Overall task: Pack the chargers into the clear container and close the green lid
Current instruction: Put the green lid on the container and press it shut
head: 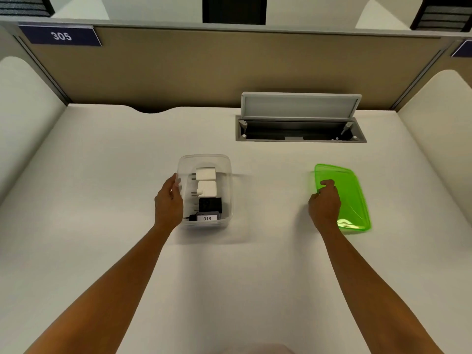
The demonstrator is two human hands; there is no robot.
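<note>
In the head view, the clear container [205,191] stood on the tabletop [127,162] with four chargers inside: two white chargers [206,181] toward the far end and two black chargers [209,210] nearer, none visible outside it, so packing appeared complete. The left hand [168,200] braced the container's left wall, fingers [176,183] loosely curved against it. The green lid [350,195] remained well apart to the right, its left edge gripped and apparently tilted by the right hand [324,206]; closing was still outstanding.

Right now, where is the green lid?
In the head view the green lid lies on the white desk to the right of the clear container, under the right hand, in front of the open cable hatch.
</note>
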